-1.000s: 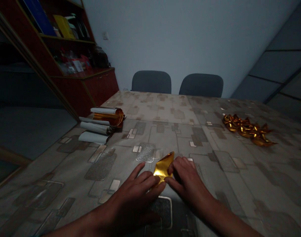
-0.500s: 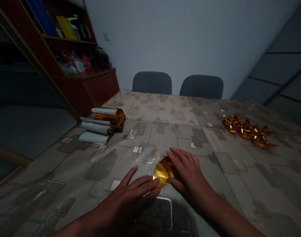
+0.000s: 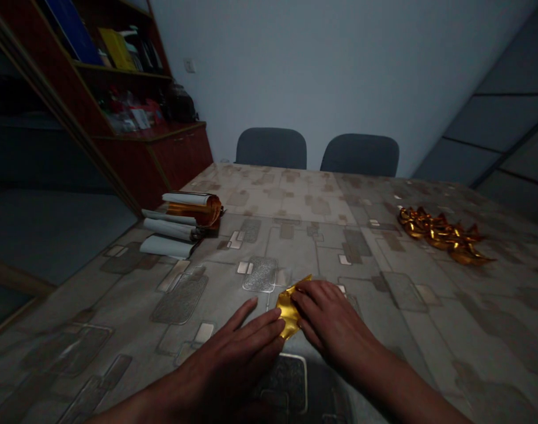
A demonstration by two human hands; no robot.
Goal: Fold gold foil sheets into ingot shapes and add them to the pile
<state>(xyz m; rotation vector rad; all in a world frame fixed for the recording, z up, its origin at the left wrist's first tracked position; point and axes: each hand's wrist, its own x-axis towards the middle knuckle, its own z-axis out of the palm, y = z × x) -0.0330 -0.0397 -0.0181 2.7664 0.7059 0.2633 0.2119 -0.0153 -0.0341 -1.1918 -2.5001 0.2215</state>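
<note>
A small piece of gold foil paper, partly folded, lies on the table between my two hands. My left hand rests flat with its fingers stretched out and its thumb spread, the fingertips pressing the paper's lower left edge. From the right, my right hand grips the paper's side with bent fingers and thumb. One pointed corner sticks up past the right fingers, and part of the paper is hidden beneath them. Several folded gold foil pieces sit in a cluster farther right.
A folded-over stack of gold foil sheets with pale backing lies at the left of the patterned table. Two grey chairs stand behind the far edge. A reddish cabinet with shelves is at the back left.
My right fingers have curled in and moved slightly left and down over the paper. A gold corner now shows above them. My left hand has shifted slightly right.
</note>
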